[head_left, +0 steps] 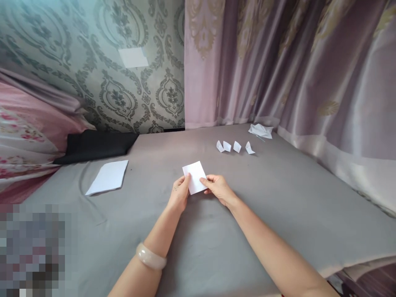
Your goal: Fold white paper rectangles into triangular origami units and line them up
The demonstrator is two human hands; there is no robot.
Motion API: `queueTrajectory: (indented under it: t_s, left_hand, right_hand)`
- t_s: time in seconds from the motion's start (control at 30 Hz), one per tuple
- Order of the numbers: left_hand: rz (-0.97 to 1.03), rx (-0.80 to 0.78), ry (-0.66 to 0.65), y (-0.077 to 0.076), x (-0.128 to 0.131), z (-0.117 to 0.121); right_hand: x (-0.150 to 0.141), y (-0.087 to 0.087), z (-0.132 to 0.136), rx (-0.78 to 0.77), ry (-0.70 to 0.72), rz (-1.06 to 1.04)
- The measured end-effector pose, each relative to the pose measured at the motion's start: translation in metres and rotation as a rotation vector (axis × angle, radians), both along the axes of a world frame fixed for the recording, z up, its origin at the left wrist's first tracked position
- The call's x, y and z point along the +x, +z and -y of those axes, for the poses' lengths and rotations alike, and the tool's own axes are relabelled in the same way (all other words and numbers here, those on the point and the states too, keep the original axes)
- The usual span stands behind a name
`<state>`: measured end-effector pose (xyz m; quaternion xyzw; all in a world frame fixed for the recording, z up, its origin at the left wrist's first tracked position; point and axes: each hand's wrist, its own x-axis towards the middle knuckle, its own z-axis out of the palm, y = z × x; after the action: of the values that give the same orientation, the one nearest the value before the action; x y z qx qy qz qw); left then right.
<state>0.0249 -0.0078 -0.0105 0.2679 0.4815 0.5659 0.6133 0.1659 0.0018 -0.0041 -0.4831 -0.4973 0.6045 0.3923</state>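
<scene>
A small white square of paper (195,175) is held up over the grey cloth, tilted a little. My left hand (180,190) pinches its left edge, thumb on the face towards me. At the lower right edge, my right hand (219,187) grips the same paper between thumb and fingers. Beyond the hands to the right stand several small folded paper pieces (237,147) in a row. A stack of white paper sheets (109,176) lies flat on the left.
Grey cloth (278,198) covers the table. Crumpled white paper (261,130) lies at the far right, by the purple curtain (241,62). A folded black cloth (99,144) rests at the back left, beside pink flowered fabric (31,123). A patterned wall (139,90) stands behind.
</scene>
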Motion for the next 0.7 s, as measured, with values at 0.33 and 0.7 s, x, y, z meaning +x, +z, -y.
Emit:
queueTrajectory:
  t_s: [0.33,0.7]
  left_hand:
    - [-0.142,0.015,0.062,0.006,-0.017,-0.009]
    - [-0.143,-0.136,0.059,0.006,-0.033,-0.012]
  right_hand:
    - [0.008,0.008,0.003,-0.044,0.15,0.144]
    - [0.022,0.005,-0.004,0.891,0.06,0.755]
